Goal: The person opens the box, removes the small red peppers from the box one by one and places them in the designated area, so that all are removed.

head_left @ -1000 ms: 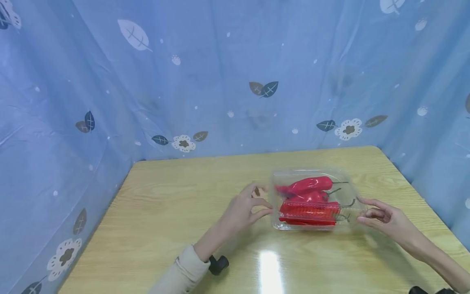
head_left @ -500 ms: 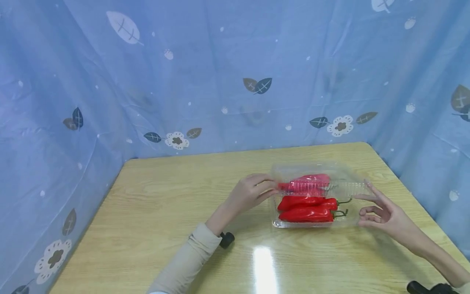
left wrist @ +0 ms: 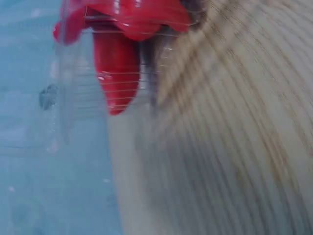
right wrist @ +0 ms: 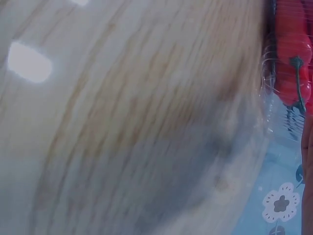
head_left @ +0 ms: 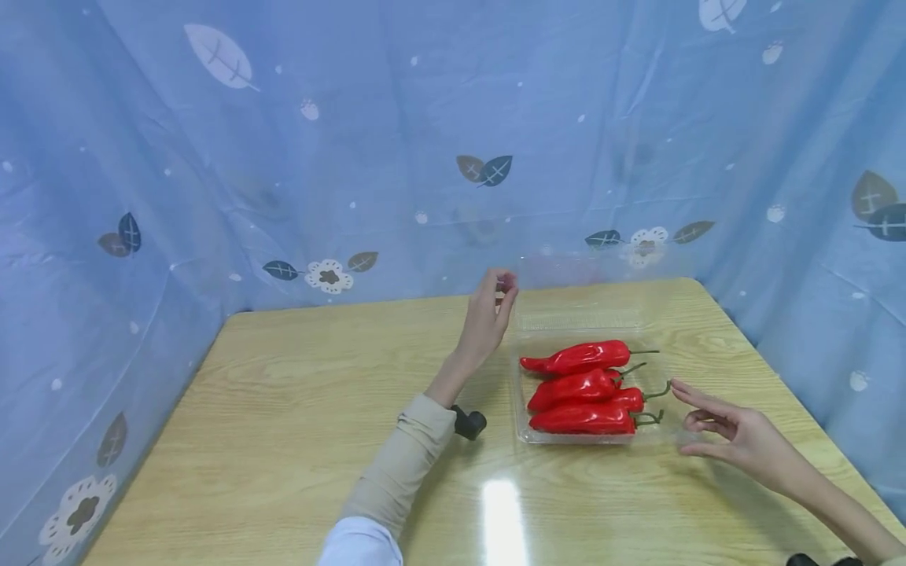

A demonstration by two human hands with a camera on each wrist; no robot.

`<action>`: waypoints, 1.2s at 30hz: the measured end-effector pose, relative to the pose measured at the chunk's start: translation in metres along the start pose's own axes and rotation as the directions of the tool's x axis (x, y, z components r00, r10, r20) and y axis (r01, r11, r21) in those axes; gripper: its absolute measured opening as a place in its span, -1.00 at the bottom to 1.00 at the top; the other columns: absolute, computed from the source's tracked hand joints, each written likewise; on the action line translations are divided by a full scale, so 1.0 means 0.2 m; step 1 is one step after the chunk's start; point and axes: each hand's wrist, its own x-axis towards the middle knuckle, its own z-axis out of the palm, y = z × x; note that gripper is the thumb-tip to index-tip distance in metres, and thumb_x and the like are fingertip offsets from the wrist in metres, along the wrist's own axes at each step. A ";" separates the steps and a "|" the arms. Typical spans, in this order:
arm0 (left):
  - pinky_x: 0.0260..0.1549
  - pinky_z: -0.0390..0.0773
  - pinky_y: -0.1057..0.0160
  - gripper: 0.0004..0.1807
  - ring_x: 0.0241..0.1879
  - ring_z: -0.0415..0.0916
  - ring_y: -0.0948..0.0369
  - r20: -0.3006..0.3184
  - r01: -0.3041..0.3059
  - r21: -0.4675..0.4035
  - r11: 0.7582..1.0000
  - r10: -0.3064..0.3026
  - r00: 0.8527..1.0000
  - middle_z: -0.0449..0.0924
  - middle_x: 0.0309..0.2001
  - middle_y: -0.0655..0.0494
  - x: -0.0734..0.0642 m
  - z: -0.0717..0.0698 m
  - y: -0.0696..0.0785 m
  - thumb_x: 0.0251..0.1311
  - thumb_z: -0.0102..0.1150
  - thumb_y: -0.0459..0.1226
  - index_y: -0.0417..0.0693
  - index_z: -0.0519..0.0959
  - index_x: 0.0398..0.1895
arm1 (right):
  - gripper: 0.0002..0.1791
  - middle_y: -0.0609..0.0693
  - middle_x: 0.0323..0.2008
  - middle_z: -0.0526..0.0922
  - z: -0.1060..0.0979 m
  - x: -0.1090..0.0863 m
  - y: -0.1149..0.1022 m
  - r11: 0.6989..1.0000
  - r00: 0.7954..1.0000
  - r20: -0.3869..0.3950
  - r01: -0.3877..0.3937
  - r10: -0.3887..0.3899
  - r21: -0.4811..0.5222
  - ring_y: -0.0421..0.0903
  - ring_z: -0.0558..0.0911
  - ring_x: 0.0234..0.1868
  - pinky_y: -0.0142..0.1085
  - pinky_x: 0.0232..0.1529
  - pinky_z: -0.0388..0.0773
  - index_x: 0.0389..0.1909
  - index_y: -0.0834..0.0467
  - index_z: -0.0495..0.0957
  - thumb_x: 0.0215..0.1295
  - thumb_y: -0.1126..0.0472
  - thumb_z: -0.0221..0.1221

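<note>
A clear plastic clamshell box (head_left: 522, 428) lies on the right half of the wooden table. Several red peppers (head_left: 583, 419) with green stems lie side by side in it. Its clear lid (head_left: 580, 321) is raised at the back, against the blue curtain. My left hand (head_left: 484, 314) has curled fingers at the lid's left edge, pinching it. My right hand (head_left: 743, 436) is beside the box's right end, fingers extended and thumb apart, fingertips near the pepper stems. A strip of that hand (right wrist: 307, 171) shows in the right wrist view; the left wrist view shows peppers (left wrist: 117, 73) behind clear plastic.
A wooden table (head_left: 318, 409) carries the box. A blue patterned curtain (head_left: 396, 157) hangs behind and along both sides. Black wrist-camera mounts show under the left wrist (head_left: 470, 423) and at the bottom right corner. A bright light reflection lies on the tabletop.
The lid has swung up and back off the peppers. My left hand has moved up and away with it, while my right hand stays by the box's right end, its fingers straighter.
</note>
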 end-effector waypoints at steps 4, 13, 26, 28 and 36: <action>-0.34 0.60 0.38 -0.71 -0.24 0.57 0.07 0.058 0.147 -0.034 0.989 -0.145 0.988 0.44 -0.20 -0.10 -0.02 0.06 -0.07 0.31 0.03 -0.51 -0.30 0.33 0.06 | -0.19 -0.40 0.29 0.33 0.00 -0.03 0.00 0.999 1.000 -0.007 -0.022 0.022 -0.030 -0.35 0.61 -0.24 -0.65 -0.11 0.46 0.21 0.47 0.37 -0.20 0.55 0.41; -0.28 0.63 0.35 -0.51 -0.23 0.64 -0.05 0.004 0.274 -0.224 0.935 -0.280 0.960 0.55 -0.11 -0.27 -0.10 0.22 -0.16 0.15 0.20 -0.53 -0.39 0.36 0.18 | -0.08 -0.42 0.18 0.46 -0.04 -0.16 -0.02 0.993 0.995 -0.064 -0.076 0.070 -0.094 -0.34 0.61 -0.33 -0.72 -0.11 0.40 0.27 0.32 0.39 -0.30 0.52 0.46; -0.20 0.56 0.37 -0.78 -0.25 0.53 0.17 0.212 0.624 -0.170 0.763 -0.590 0.779 0.63 -0.19 -0.19 -0.13 0.24 -0.20 0.22 0.15 -0.48 -0.46 0.59 -0.10 | -0.19 -0.42 0.31 0.30 -0.14 -0.17 -0.04 0.999 0.990 0.131 -0.051 0.051 0.003 -0.30 0.61 -0.25 -0.59 -0.22 0.52 0.26 0.12 0.44 -0.13 0.52 0.39; -0.19 0.56 0.36 -0.76 -0.24 0.53 0.16 0.235 0.641 -0.175 0.747 -0.600 0.764 0.62 -0.18 -0.22 -0.12 0.24 -0.20 0.22 0.13 -0.49 -0.49 0.57 -0.08 | -0.28 -0.36 0.36 0.27 -0.15 -0.16 -0.03 0.997 0.986 0.158 -0.051 0.043 0.051 -0.30 0.62 -0.21 -0.54 -0.21 0.55 0.18 0.12 0.50 -0.11 0.55 0.37; 0.04 0.52 0.23 -0.60 0.06 0.53 -0.05 0.261 0.477 -0.023 0.879 -0.455 0.851 0.55 0.07 -0.25 -0.08 0.18 -0.17 0.31 0.09 -0.40 -0.42 0.44 0.18 | -0.11 -0.44 0.22 0.38 -0.16 -0.16 -0.04 0.994 0.981 0.167 -0.106 0.100 0.027 -0.23 0.62 -0.27 -0.49 -0.26 0.58 0.38 0.27 0.24 -0.06 0.52 0.36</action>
